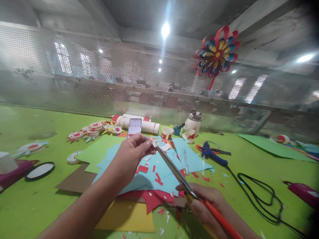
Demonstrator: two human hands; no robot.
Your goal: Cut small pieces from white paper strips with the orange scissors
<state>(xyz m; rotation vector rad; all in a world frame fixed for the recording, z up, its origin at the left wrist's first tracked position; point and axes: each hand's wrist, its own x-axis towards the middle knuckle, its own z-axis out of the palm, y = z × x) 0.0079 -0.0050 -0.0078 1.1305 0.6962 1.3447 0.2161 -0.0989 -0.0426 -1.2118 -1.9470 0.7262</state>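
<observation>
My left hand (pixel 136 149) is closed in a pinch on a small white piece of paper (pixel 154 143), held above the blue sheets. In my right hand (pixel 206 199) is a pair of scissors (pixel 178 174) with red and yellow handles. The blades point up and to the left, and their tips reach the white paper at my left fingertips. Under both hands lie stacked light blue sheets (pixel 119 167), with red paper scraps (pixel 142 169) scattered over them. A red sheet (pixel 159 197) and a yellow sheet (pixel 129 215) stick out at the near side.
Behind the paper stand a phone with a timer (pixel 134 126), white paper cups (pixel 167 132) and a bottle (pixel 193 123). Round paper pieces (pixel 93 131) sit at the left. A blue glue gun (pixel 213 155) with a black cord (pixel 259 192) lies at the right. A paper flower (pixel 217 54) hangs above.
</observation>
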